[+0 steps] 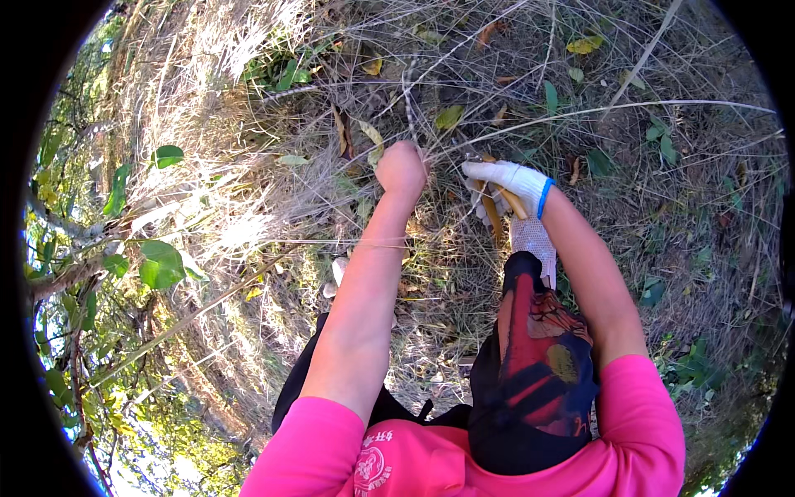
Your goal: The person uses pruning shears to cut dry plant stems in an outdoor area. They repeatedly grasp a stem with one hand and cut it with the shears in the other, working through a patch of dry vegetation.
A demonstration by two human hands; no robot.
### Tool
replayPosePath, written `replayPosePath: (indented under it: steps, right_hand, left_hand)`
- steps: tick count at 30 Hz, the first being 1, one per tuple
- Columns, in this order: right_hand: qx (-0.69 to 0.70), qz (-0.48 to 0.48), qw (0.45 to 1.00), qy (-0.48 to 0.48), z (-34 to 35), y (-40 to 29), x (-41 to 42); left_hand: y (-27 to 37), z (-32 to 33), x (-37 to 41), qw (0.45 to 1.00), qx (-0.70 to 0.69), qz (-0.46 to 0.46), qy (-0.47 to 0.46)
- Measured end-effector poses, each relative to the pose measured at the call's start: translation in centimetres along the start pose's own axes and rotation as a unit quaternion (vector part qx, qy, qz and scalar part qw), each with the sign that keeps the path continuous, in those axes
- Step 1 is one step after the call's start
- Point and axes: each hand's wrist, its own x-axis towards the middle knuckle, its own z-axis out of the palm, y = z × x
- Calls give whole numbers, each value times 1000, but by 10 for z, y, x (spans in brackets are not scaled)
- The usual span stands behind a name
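Note:
My left hand (402, 166) is bare and closed in a fist low over the grass. Dry grass stems (447, 148) fan out from beside the fist, and a thin twig (408, 102) runs up from its knuckles. What lies inside the fist is hidden, though it looks closed on stems. On my right hand (512, 180) is a white knit glove with a blue cuff. It grips hand pruners with yellow handles (510, 200). Their metal head (473, 158) shows past the fingers, a short way right of my left fist; whether the blades are apart cannot be made out.
A white mesh shoe (533, 239) stands just below my gloved hand. Long dry stalks (596, 110) cross the ground, with fallen yellow leaves (584, 45) among them. At the left, leafy branches (68, 276) reach in. Pale objects (337, 273) lie beside my left forearm.

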Motion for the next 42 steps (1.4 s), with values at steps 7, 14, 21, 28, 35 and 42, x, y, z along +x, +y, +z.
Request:
replayPosePath:
  steps: [7,14,21,28,35,42]
  right_hand:
    - [-46,56,997,4,2,-45,22]
    - [-147,-57,982,102,3,-33,38]
    - [7,-24,998,58,-9,13,-11]
    - [-53,-41,997,42,4,-3,-25]
    - [-24,13,999,28,9,-28,-13]
    - [-207,47,977,5,5,-42,22]
  left_hand:
    - [6,-8,-6,998,-45,-36,-13]
    - [-4,1,-15,998,-61,-28,15]
    - [-15,0,-15,981,-175,49,65]
    - [16,-21,16,996,4,69,52]
    - [2,0,41,988,-25,27,-153]
    - [-44,51,27,945,-253,-93,-183]
